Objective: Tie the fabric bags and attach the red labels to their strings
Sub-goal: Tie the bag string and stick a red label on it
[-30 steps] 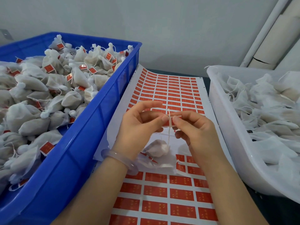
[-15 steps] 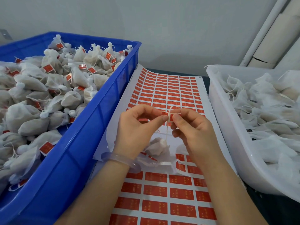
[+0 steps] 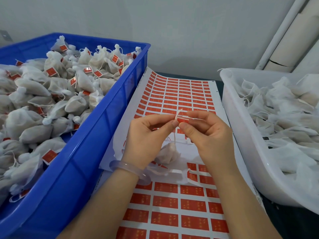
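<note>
One bag (image 3: 168, 153), one string (image 3: 174, 138), one red label (image 3: 183, 120).
Left hand (image 3: 145, 140) pinching string, right hand (image 3: 208, 137) pinching label; blue bin (image 3: 103, 128), white bin (image 3: 241, 135) flanking.

We have one wide-angle view, worn on the head, looking forward and down from close above the left hand (image 3: 146, 138) and right hand (image 3: 214, 138), with the blue crate (image 3: 86, 169) at our left, the white tub (image 3: 250, 161) at our right and the grey wall (image 3: 172, 31) ahead.
</note>
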Demonstrator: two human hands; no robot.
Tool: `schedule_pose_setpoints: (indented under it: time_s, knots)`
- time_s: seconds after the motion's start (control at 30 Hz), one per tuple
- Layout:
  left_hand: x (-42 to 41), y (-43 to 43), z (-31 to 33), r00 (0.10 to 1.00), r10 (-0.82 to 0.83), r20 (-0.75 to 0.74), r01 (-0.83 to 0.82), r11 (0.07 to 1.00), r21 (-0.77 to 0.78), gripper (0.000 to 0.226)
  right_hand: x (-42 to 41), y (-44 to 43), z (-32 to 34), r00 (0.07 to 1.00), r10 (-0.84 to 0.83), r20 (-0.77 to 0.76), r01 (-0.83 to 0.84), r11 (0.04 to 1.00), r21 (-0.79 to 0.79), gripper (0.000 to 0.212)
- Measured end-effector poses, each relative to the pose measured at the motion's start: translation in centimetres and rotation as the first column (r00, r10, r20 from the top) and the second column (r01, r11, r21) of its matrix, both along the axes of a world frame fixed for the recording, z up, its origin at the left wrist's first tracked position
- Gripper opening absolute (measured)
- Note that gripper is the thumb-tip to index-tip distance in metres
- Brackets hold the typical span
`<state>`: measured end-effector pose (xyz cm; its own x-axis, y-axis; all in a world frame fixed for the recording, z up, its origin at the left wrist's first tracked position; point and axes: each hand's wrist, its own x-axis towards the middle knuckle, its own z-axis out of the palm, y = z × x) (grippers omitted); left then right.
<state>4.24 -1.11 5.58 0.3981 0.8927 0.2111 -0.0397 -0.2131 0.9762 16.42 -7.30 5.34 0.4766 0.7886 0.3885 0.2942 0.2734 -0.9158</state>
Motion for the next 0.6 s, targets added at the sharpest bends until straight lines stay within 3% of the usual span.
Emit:
schedule_pose_setpoints:
  time_s: [0.43, 0.6]
  knots:
    - [0.12, 0.05, 0.02, 0.997, -0.034, 0.072, 0.037, 0.999, -0.035, 0.021, -0.03, -0.03, 0.0, 0.999, -0.039, 0.022, 0.04, 0.999, -0.023, 0.005]
    - [0.17, 0.0, 0.13, 0.995, -0.042, 0.092, 0.047, 0.997, -0.057, 0.016, 0.04, -0.01, -0.07, 1.0, -0.004, 0.016, 0.004, 1.0, -0.005, 0.013]
